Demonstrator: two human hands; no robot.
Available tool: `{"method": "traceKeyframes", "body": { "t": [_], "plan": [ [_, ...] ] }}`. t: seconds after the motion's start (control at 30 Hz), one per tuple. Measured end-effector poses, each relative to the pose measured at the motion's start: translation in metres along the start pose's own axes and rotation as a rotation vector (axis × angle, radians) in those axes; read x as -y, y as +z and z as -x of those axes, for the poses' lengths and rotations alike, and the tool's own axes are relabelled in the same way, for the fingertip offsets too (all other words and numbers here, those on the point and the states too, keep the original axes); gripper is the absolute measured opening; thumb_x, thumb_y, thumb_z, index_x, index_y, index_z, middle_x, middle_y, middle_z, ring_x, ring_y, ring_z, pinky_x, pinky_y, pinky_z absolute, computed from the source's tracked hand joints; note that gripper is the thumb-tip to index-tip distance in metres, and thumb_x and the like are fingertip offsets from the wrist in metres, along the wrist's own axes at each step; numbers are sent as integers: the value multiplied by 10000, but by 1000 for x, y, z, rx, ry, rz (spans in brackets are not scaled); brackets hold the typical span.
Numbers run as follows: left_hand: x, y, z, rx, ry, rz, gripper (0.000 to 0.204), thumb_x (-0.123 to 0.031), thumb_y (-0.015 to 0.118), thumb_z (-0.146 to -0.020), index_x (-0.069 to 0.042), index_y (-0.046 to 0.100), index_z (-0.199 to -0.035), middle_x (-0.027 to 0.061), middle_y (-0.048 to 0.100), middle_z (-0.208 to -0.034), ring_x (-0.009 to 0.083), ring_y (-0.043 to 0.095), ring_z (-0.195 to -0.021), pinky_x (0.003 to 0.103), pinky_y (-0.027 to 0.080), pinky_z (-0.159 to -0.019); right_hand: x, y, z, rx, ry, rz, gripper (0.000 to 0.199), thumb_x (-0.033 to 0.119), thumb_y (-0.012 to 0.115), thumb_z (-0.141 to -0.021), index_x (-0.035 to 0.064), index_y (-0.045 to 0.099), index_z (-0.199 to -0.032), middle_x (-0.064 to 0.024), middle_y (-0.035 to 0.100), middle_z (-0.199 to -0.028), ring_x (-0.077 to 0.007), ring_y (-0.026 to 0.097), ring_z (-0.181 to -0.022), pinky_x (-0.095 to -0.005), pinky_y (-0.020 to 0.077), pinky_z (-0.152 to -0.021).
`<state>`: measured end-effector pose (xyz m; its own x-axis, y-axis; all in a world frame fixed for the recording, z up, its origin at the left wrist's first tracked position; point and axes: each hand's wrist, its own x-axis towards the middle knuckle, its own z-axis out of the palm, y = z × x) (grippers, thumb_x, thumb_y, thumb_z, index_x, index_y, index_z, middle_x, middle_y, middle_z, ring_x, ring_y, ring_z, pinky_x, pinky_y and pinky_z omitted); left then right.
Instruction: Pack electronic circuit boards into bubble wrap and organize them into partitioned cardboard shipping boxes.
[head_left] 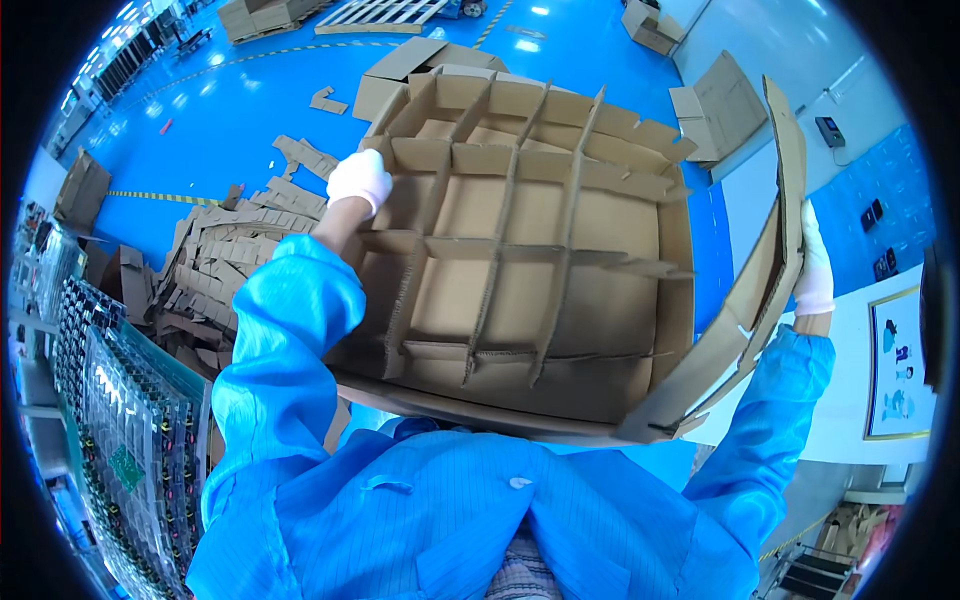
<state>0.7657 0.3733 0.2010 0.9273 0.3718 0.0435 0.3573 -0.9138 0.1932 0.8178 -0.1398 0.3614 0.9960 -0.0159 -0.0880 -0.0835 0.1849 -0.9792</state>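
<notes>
A large open cardboard box (676, 285) is in front of me, tilted in my view. Inside it stands a grid of crossed cardboard dividers (468, 246), with strip ends sticking out loose toward the right. My left hand (360, 182), in a white glove, is closed at the box's left edge, by the end of a divider; the rim and divider are so close there that the exact grip is partly hidden. My right hand (815, 265), also gloved, holds the outer side of a long, layered cardboard flap (785, 160) at the box's right. Its lower end meets the box's near right corner.
Scrap cardboard (225, 265) is heaped on the blue floor to the left. Stacked clear plastic trays (130, 440) stand near my left. Another open box (725, 110) stands beyond the flap, by the wall. A wooden pallet (380, 14) lies far off.
</notes>
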Motion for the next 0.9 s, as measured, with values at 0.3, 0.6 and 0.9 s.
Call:
{"method": "traceKeyframes", "body": {
  "t": [0.3,0.6,0.9],
  "plan": [
    [-14,24,-4,-39,-84,-65,241,-89,495,-766,21,558,-971,198,628,-953,355,617,-855,409,500,-749,47,-70,-13,305,115,-241,569,407,544,-866,53,454,-1303,-85,447,-1340,-252,416,-1224,-325,303,-1019],
    [-157,-8,14,-466,717,239,363,-304,512,-767,-45,539,-1019,125,552,-1062,327,556,-906,426,483,-742,39,-89,-18,946,432,-891,545,367,476,-902,53,389,-1339,-81,400,-1377,-228,360,-1281,-314,247,-1071],
    [-239,40,-24,9,431,136,645,-176,515,-755,-108,289,-1356,164,612,-977,333,606,-840,435,446,-751,45,-81,74,340,-31,-494,453,262,422,-945,32,386,-1333,-83,427,-1349,-203,393,-1252,-297,270,-1066]
  ]
}}
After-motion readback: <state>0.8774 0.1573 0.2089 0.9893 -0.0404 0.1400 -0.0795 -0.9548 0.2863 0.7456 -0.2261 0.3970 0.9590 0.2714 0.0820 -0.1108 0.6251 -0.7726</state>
